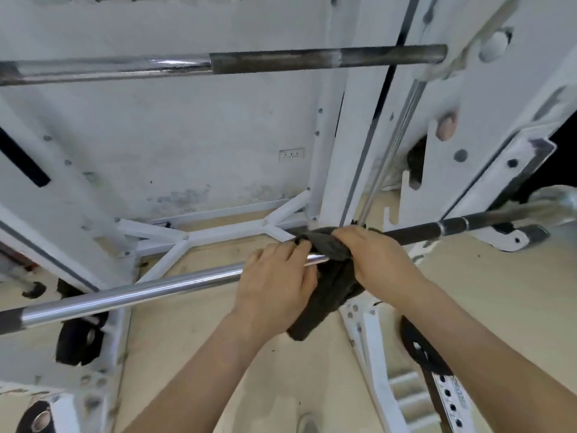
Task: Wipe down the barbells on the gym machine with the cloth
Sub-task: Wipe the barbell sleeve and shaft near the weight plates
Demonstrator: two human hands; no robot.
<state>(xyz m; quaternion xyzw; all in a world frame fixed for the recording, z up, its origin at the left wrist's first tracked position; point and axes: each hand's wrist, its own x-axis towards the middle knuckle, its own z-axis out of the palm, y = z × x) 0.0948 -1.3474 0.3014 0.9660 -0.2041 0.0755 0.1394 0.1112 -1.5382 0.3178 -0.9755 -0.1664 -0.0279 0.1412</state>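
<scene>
The cloth (331, 276) looked soft and light. It was wrapped round the lower bar (140, 290) under the right hand (374, 260), which clenched it, and its loose end hung below both hands. The left hand (278, 282), just beside, curled its fingers over the bar with the fingertips at the cloth's edge. The bar looked stiff, heavy and slick, so a full wrap would probably grip best. There were two bars, the upper bar (281, 60) well above the hands, and one cloth.

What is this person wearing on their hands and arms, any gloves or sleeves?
Nothing shows. The left hand and right hand are bare: no gloves, rings or watch. The left forearm and right forearm are bare too, with no sleeve in view.
</scene>
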